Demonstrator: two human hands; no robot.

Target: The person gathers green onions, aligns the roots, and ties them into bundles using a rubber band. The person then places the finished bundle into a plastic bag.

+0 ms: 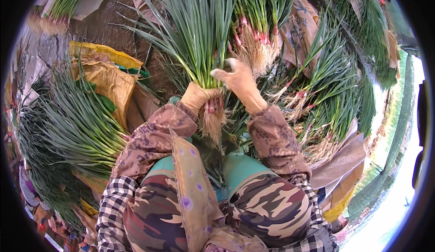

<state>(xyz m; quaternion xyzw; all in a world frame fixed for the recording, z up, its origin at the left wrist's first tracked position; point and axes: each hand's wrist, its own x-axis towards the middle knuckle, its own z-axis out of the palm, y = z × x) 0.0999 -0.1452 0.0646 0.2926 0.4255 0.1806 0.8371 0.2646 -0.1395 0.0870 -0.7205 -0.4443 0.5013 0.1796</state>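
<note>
My left hand (199, 96), in a tan glove, is wrapped round a bunch of spring onions (195, 39) just above the bulbs. The long green leaves fan upward, away from me, and the pinkish bulbs and pale roots hang below the fist. My right hand (240, 80), gloved too, is at the right side of the bunch with its thumb and fingers apart. Nothing shows in its grasp; some fingertips are turned out of sight. Just beyond it lies another bundle of spring onions (263, 36), with reddish bulbs and a thick mat of roots.
Loose spring onions (312, 98) are spread over sacking to my right. A large heap of them (81, 125) lies on my left beside a yellow woven sack (108, 82). Further bundles (68, 2) rest at the far left on wet brown ground (120, 25).
</note>
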